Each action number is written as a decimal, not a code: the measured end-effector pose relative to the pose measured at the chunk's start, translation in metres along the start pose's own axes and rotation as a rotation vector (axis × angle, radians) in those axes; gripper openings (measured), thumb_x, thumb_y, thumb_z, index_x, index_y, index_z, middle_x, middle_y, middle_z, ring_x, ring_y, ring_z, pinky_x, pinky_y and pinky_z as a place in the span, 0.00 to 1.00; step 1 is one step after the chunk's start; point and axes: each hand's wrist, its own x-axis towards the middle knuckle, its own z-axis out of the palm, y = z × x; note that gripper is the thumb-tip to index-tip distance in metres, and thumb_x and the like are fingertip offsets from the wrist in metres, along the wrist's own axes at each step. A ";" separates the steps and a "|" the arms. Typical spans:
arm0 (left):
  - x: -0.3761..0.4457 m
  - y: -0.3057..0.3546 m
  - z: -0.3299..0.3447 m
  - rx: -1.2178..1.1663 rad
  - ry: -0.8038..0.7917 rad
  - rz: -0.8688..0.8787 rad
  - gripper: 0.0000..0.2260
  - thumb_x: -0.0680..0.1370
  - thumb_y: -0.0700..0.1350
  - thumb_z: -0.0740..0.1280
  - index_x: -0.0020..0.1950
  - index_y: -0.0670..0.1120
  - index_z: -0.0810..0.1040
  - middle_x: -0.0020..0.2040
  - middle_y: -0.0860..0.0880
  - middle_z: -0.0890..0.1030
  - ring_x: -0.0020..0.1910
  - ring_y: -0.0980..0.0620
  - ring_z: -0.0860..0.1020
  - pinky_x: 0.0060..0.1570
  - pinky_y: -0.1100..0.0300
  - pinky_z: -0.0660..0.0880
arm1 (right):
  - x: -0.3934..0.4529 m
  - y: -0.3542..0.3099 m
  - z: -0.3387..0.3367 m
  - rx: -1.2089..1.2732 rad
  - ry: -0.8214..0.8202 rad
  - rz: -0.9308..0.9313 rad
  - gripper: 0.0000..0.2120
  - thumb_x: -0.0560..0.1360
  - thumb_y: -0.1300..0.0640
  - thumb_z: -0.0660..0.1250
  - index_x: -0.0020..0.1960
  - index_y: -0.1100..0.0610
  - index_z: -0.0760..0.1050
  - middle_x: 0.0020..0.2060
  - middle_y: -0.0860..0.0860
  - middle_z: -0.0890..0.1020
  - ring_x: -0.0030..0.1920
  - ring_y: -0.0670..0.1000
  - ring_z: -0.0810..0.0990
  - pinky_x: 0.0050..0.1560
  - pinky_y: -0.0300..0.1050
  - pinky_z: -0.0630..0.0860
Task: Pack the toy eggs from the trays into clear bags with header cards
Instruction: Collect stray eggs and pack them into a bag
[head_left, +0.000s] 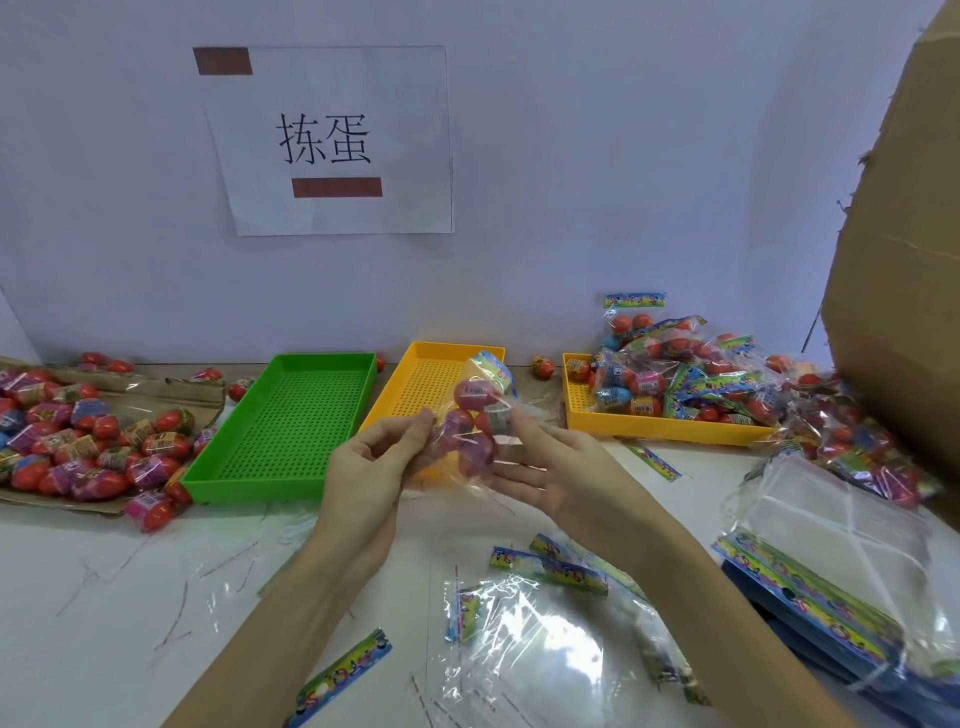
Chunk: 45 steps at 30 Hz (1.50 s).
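Left hand (371, 457): fingertips pinching left edge of clear plastic bag (475, 431) of red and pink toy eggs.
Right hand (550, 467): fingers curled round bag's right side.
Bag: held above white table (104, 597), colourful header card (496, 369) uppermost.
Behind: empty green perforated tray (280, 431); yellow perforated tray (431, 379).
Left: loose wrapped eggs (78, 441) on cardboard.
Right: second yellow tray (660, 426) heaped with filled bags (691, 374).
Foreground: empty clear bags (530, 639).

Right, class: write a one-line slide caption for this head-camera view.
Both hands hold a clear bag of toy eggs above the empty yellow tray.
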 end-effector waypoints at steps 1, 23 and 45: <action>-0.001 -0.001 0.001 0.023 -0.006 0.004 0.07 0.73 0.46 0.76 0.44 0.42 0.87 0.46 0.41 0.86 0.44 0.48 0.84 0.48 0.56 0.83 | 0.000 0.001 0.001 0.035 -0.014 -0.014 0.20 0.79 0.49 0.71 0.65 0.61 0.78 0.58 0.61 0.85 0.59 0.60 0.84 0.59 0.52 0.82; -0.002 0.012 -0.002 0.020 -0.185 -0.148 0.17 0.66 0.44 0.81 0.53 0.42 0.88 0.53 0.40 0.86 0.50 0.47 0.86 0.48 0.55 0.84 | -0.008 -0.006 -0.003 -0.371 0.259 -0.314 0.14 0.74 0.48 0.74 0.53 0.56 0.85 0.45 0.51 0.88 0.47 0.47 0.85 0.46 0.37 0.80; -0.007 0.006 0.005 0.239 -0.041 0.284 0.12 0.81 0.47 0.70 0.49 0.39 0.72 0.48 0.44 0.88 0.45 0.46 0.87 0.40 0.53 0.85 | -0.007 -0.003 0.004 -0.435 0.224 -0.190 0.07 0.77 0.51 0.74 0.47 0.55 0.87 0.41 0.53 0.87 0.43 0.48 0.81 0.47 0.44 0.78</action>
